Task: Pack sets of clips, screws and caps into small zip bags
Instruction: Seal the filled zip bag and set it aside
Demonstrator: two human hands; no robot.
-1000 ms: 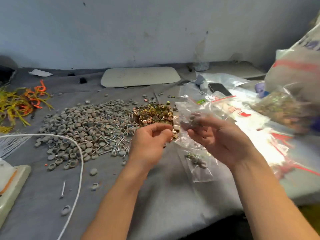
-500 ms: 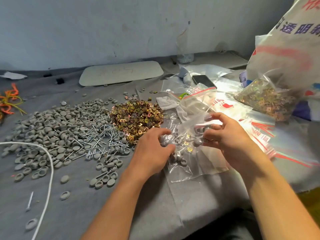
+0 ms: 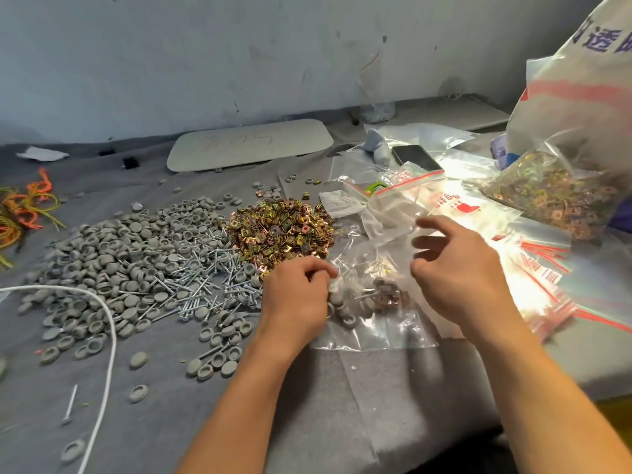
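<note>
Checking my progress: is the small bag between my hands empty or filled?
Filled: the small bag holds grey caps, a screw and brownish clips.

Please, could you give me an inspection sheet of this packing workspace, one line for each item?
Surface: grey cloth, strewn with loose parts.
Job's things: piles of grey caps, screws, brass clips; one filled zip bag; empty zip bags stacked at right.
Clutter: phone, bulk bag of clips, orange and yellow ties, white panel.
Hands: left hand curled at the filled bag's edge, grasp unclear; right hand open over the bags.
Cables: white cable across the cloth at left.
Surroundings: scuffed wall behind.
</note>
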